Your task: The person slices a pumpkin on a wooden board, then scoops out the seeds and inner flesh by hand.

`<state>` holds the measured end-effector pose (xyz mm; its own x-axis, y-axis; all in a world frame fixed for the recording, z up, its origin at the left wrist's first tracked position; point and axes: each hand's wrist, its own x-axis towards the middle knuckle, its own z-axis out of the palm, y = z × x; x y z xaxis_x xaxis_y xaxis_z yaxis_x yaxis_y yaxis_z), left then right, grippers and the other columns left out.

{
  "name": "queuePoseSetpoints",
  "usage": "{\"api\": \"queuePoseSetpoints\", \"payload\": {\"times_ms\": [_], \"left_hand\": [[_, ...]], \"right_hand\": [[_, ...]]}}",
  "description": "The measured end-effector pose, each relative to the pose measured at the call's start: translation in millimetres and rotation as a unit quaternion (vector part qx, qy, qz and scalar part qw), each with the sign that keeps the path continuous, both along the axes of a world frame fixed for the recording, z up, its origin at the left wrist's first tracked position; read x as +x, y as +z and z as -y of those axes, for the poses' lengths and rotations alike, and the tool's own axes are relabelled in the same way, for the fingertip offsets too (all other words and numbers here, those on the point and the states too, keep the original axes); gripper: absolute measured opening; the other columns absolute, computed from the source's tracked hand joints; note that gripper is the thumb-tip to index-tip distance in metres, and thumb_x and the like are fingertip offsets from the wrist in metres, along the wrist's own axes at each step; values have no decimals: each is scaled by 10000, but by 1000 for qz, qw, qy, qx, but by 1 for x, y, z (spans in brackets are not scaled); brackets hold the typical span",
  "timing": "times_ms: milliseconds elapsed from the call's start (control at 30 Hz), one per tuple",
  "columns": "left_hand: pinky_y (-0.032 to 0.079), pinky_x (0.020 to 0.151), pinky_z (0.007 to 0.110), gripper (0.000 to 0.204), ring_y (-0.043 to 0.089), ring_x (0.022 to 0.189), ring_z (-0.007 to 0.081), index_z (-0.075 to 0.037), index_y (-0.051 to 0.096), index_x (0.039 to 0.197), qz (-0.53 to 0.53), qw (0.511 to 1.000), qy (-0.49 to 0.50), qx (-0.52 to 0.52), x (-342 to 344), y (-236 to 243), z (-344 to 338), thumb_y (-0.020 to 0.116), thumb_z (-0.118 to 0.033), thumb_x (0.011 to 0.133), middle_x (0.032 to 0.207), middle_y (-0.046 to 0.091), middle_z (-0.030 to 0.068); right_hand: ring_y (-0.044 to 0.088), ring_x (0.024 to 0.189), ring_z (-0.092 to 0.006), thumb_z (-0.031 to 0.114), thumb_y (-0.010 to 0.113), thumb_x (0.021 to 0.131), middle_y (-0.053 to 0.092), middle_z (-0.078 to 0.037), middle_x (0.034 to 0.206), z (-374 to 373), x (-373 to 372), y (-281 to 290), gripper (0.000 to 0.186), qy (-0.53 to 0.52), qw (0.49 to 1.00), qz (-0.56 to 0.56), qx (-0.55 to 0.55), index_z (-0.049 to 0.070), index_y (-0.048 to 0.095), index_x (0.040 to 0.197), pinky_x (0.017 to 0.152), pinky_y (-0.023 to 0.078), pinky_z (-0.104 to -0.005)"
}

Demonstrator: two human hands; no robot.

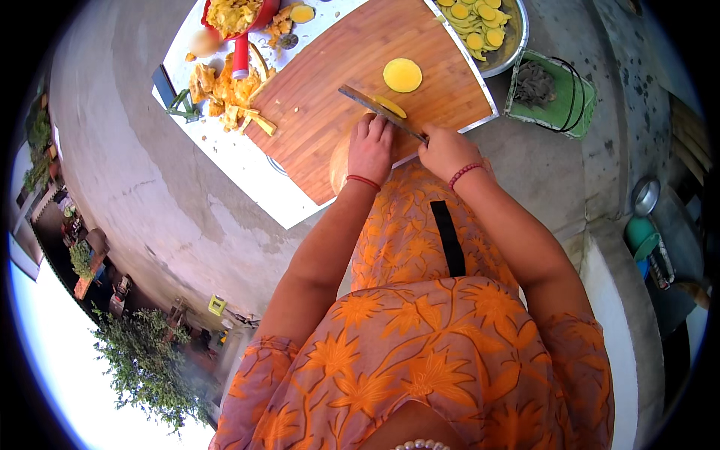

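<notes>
Mauve garment with orange flowers (427,352), lower centre, nearest. Left hand (371,152), mid-frame: clamped over a rounded, tan-skinned vegetable (339,166) at the lower edge of a brown wooden board (322,82). Right hand (450,154), just beside, apart from the left: closed on the handle of a dark metal knife (375,106). Beside the blade: oblong yellow slice (392,106); above, flat yellow round (403,75). Upper right: metal bowl (523,36), greenish-yellow slices (478,40). Upper left: orange-yellow scraps (229,91). Status, judged: many slices done; piece under left hand remains.
</notes>
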<state>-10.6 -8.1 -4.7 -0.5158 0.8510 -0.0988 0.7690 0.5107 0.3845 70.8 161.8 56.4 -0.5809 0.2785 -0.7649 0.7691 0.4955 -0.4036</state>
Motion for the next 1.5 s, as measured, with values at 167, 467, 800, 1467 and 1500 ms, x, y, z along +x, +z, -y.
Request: {"api": "queuePoseSetpoints", "payload": {"times_ms": [167,467,800,1467,1500], "left_hand": [[449,1007,450,349,519,1178,350,-27,636,1119,11,999,9,32,4,6,-12,654,-60,772,1211,578,125],[457,1011,438,371,519,1181,347,-18,629,1147,20,999,15,38,5,1,-9,646,-54,778,1218,572,130],[423,1037,443,315,494,1222,337,-11,661,1104,3,1000,18,5,9,-2,-4,632,-111,807,1195,580,129],[469,995,437,381,539,1155,327,-10,638,1128,10,998,31,59,9,-3,-3,663,-35,749,1207,578,122],[470,994,433,382,542,1150,326,-15,641,1129,11,998,25,57,5,-2,-4,663,-36,749,1206,580,115]], "right_hand": [[685,930,-400,242,618,880,711,-217,961,6,-9,-76,270,14,999,-23,34,82,660,1093,820,551,-492],[689,874,-392,254,635,854,710,-208,885,7,7,-68,232,-5,995,-88,40,75,681,994,787,550,-494],[680,875,-396,231,629,844,713,-193,905,1,31,8,244,13,999,-37,27,80,668,1032,787,551,-500],[680,901,-407,236,640,874,711,-212,938,16,-13,-94,241,19,997,-57,46,90,677,1063,797,550,-500],[686,900,-396,249,636,870,714,-206,931,13,-13,-95,253,15,996,-71,43,95,682,1064,804,550,-496]]}}
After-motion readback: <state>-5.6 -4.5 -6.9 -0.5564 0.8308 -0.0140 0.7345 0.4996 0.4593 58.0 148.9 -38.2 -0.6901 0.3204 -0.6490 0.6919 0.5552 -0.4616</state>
